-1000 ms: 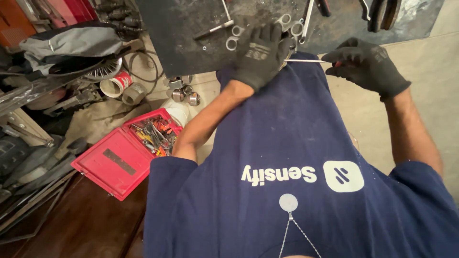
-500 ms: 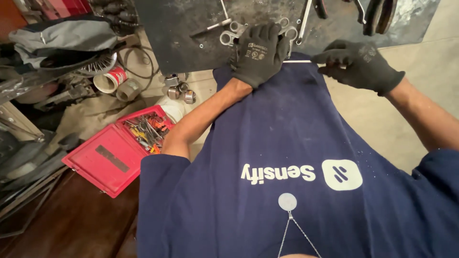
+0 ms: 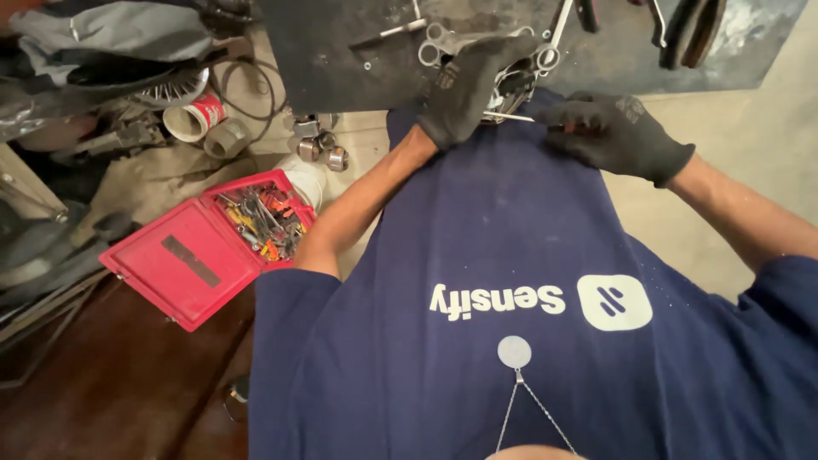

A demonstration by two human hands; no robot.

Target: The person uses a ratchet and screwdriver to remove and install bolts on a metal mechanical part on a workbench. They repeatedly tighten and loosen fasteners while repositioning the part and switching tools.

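A thin metal rod (image 3: 509, 116) lies level between the two gloved hands, just above the hem of the navy shirt (image 3: 511, 255). The right hand (image 3: 615, 136) pinches its right end in closed fingers. The left hand (image 3: 470, 85) curls over a metal part (image 3: 511, 85) (mostly hidden) where the rod's other end meets it. A red tool case (image 3: 204, 247) lies open, well apart.

Small grey metal part (image 3: 509, 89), mostly hidden under gloved hand; thin metal rod (image 3: 511, 117), lying level, tip touching it
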